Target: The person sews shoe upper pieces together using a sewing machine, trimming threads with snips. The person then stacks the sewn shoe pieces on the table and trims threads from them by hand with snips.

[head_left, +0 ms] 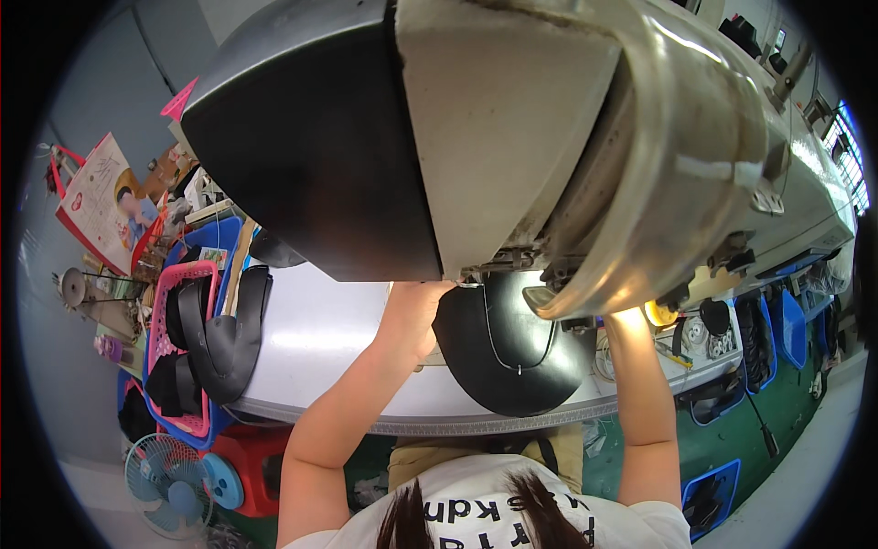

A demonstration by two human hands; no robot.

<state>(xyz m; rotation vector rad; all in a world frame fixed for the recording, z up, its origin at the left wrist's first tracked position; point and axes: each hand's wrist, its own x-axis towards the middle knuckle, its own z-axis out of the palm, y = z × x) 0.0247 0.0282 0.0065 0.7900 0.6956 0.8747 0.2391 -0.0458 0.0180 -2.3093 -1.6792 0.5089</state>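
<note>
A large cream and black sewing machine head (pixel 512 119) fills the upper middle and hides the work point. Under it, a smooth black rounded piece (pixel 485 384), leather-like, lies on the white table with its curved edge at the table's front. A thin pale curved line with a small bright tip shows across this piece. My left hand (pixel 419 311) is at the piece's left edge, its fingers mostly hidden behind the machine. On the right, my right forearm (pixel 647 393) reaches up behind the machine. Only the wrist end shows; those fingers are hidden.
Curved black pieces (pixel 229 348) lean by a pink basket (pixel 206 421) at the left. The white table (pixel 320 320) has a ruled front edge. A blue fan (pixel 174 485) and red stool (pixel 261 467) stand below left. Blue bins (pixel 788 329) stand at the right.
</note>
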